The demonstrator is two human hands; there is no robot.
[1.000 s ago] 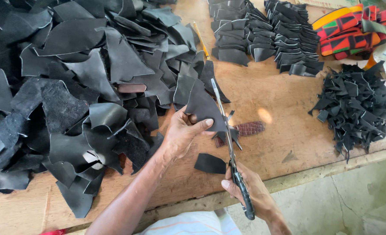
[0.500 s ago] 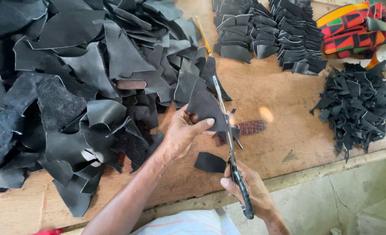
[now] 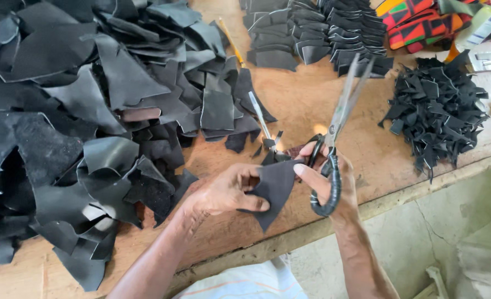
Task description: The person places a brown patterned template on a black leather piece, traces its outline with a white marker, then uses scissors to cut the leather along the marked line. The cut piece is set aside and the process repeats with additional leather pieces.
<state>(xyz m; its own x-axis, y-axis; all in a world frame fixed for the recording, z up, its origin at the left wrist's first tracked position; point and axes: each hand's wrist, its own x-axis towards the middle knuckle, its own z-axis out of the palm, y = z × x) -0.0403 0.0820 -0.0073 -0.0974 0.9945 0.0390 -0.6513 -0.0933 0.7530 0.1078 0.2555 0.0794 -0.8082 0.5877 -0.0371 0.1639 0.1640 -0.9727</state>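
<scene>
Black leather scrap (image 3: 273, 191) pinched in left hand (image 3: 223, 191), raised above wooden workbench (image 3: 312, 105). Large shears (image 3: 334, 138) gripped through handle loops by right hand (image 3: 326, 182), blades slightly parted, upward. Likely hazards: nicked left fingertips, crooked cut from limp leather.

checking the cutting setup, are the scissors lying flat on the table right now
No, the right hand holds the scissors lifted, blades pointing up, beside the black leather piece pinched in the left hand.

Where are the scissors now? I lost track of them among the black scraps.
In the head view, right of centre: the scissors are in the right hand, blades raised over the table, beside the black piece the left hand holds.
</scene>
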